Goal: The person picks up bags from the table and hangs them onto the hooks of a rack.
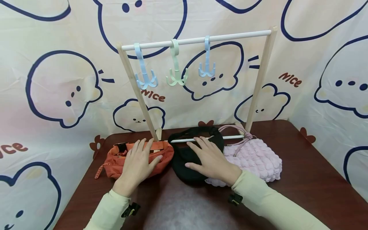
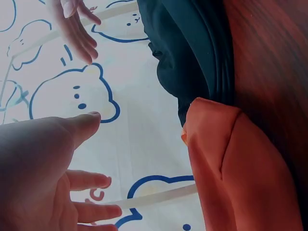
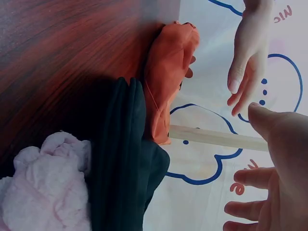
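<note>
Three bags lie side by side on the table: an orange bag (image 1: 115, 163) at left, a black bag (image 1: 184, 166) in the middle, a pink puffy bag (image 1: 258, 159) with a cord handle at right. My left hand (image 1: 139, 163) hovers over the orange bag, fingers spread and holding nothing. Above the black bag is my right hand (image 1: 211, 159), its fingers also spread. Both wrist views show a gap between the hands and the bags. In the right wrist view the orange bag (image 3: 168, 72), black bag (image 3: 120, 168) and pink bag (image 3: 48, 187) stand in a row.
Behind the bags rises a rack with wooden posts (image 1: 260, 80) and a white top rail (image 1: 224, 37). From the rail hang a blue hook (image 1: 145, 70), a green hook (image 1: 176, 67) and another blue hook (image 1: 207, 60). A bear-print cloth (image 1: 57, 143) surrounds the brown table (image 1: 310, 179).
</note>
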`<state>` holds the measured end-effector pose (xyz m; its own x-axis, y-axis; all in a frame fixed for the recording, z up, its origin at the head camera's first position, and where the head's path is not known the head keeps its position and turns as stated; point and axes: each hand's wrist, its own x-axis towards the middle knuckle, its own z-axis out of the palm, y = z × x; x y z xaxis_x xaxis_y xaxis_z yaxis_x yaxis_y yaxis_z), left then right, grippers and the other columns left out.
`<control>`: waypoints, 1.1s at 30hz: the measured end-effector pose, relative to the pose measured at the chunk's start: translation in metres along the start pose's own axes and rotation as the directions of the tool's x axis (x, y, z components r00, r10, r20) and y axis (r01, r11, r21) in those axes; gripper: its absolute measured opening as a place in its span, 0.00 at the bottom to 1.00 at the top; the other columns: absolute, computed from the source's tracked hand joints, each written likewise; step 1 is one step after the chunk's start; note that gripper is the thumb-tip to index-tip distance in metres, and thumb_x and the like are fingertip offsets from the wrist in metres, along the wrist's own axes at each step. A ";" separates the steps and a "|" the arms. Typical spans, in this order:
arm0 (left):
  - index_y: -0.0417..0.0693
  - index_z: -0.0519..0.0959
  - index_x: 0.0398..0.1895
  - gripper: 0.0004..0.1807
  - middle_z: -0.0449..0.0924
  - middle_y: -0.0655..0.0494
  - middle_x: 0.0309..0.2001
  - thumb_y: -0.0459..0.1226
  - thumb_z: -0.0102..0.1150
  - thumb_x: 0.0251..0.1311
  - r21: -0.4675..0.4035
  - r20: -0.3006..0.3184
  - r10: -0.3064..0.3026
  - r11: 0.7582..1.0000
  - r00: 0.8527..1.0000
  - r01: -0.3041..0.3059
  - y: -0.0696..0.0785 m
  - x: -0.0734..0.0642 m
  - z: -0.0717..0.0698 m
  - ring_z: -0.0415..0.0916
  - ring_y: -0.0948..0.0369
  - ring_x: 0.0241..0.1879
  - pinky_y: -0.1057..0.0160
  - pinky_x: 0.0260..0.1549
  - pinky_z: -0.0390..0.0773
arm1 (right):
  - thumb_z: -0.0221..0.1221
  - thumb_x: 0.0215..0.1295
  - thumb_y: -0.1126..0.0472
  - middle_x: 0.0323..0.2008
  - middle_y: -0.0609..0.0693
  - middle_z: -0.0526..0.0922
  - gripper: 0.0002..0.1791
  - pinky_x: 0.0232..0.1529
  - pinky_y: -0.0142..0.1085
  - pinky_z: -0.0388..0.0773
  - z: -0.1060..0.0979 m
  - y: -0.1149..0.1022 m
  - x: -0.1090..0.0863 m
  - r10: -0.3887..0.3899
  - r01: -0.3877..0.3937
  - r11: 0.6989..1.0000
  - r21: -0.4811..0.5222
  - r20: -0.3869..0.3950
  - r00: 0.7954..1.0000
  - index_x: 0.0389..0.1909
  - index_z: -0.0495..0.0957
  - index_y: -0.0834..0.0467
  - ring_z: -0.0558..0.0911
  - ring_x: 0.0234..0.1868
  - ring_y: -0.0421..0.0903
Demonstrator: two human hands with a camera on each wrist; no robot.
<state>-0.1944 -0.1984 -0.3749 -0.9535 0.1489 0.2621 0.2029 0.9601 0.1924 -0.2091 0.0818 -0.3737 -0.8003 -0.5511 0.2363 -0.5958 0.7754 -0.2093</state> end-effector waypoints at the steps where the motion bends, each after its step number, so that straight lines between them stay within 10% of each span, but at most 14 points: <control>1: 0.45 0.63 0.76 0.41 0.64 0.34 0.72 0.55 0.60 0.67 0.000 0.011 -0.005 1.000 1.000 0.005 -0.001 0.001 -0.001 0.58 0.36 0.74 0.32 0.67 0.62 | 0.55 0.69 0.33 0.76 0.60 0.62 0.42 0.71 0.61 0.63 0.000 -0.001 0.001 0.000 0.000 1.000 0.003 0.005 1.000 0.77 0.62 0.50 0.61 0.77 0.61; 33: 0.39 0.63 0.74 0.39 0.65 0.30 0.71 0.54 0.57 0.69 0.064 0.088 -0.069 0.996 0.994 0.063 -0.033 0.024 -0.019 0.59 0.35 0.72 0.29 0.66 0.61 | 0.55 0.69 0.33 0.74 0.57 0.66 0.40 0.71 0.56 0.66 0.001 -0.008 0.049 0.012 -0.008 1.000 -0.030 0.127 0.992 0.75 0.65 0.51 0.64 0.75 0.54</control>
<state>-0.2201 -0.2310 -0.3568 -0.9812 0.1029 0.1635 0.1275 0.9807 0.1481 -0.2434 0.0485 -0.3612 -0.8095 -0.5765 0.1112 -0.5868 0.7888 -0.1829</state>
